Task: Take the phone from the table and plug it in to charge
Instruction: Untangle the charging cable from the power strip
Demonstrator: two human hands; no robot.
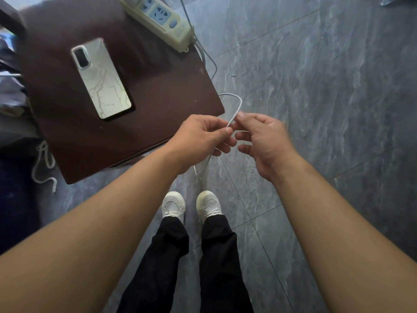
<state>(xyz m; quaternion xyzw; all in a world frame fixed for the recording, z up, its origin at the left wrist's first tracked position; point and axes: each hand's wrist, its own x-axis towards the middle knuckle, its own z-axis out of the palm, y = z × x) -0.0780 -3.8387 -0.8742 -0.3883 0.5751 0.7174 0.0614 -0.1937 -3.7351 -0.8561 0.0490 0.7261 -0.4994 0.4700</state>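
The phone [101, 79] is lying face down on the dark table [158, 98], well apart from both hands. The left hand [200, 136] and the blurred right hand [264, 138] are each pinching the white cable [238, 105] just off the table's near corner. A power strip [158, 16] is sitting at the far edge.

I read this as an indoor living space, likely a home: grey stone-look floor tiles [316, 86], a small dark wooden table [158, 98], a power strip [162, 21] on it, crumpled fabric [11, 91] at its left.
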